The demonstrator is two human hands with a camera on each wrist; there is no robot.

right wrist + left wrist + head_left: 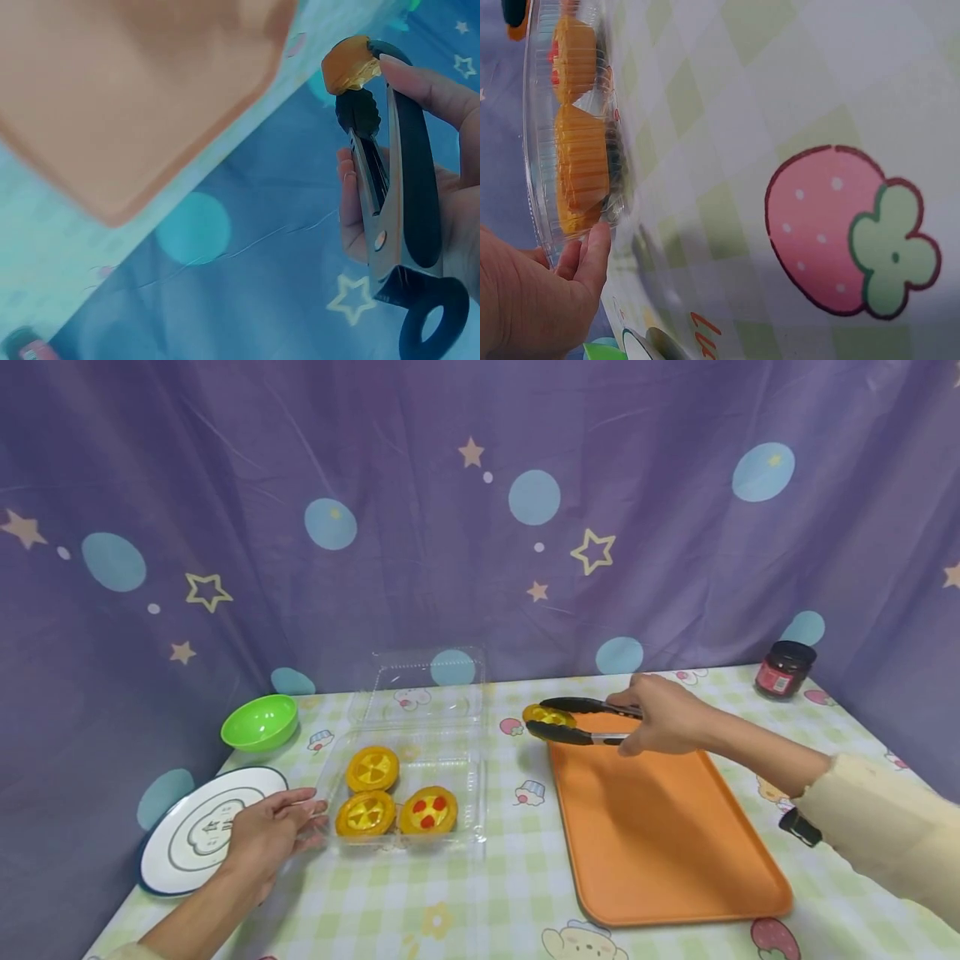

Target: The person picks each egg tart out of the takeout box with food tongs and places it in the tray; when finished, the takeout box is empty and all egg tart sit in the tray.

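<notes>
I have the orange tray (pixel 667 835) near right. Left hand (pixel 266 831), mid-left: fingers fairly straight, touching the left side of the clear container (pixel 478 797), three tarts (pixel 428 811) inside. White plate (pixel 172 860) just left. Farther: right hand (pixel 663 714) curled round the tongs (pixel 566 733), tips nipping one more tart (pixel 550 716) at the tray's far-left corner (can't judge height). Green bowl (pixel 261 723) far left, dark-lidded jar (pixel 783 672) far right.

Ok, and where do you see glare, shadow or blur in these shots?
Head view: a glint in the green bowl, soft shadow on the orange tray; left wrist view: soft shadow on the checked tablecloth; right wrist view: bluish cast, tray blurred, tongs sharper.
</notes>
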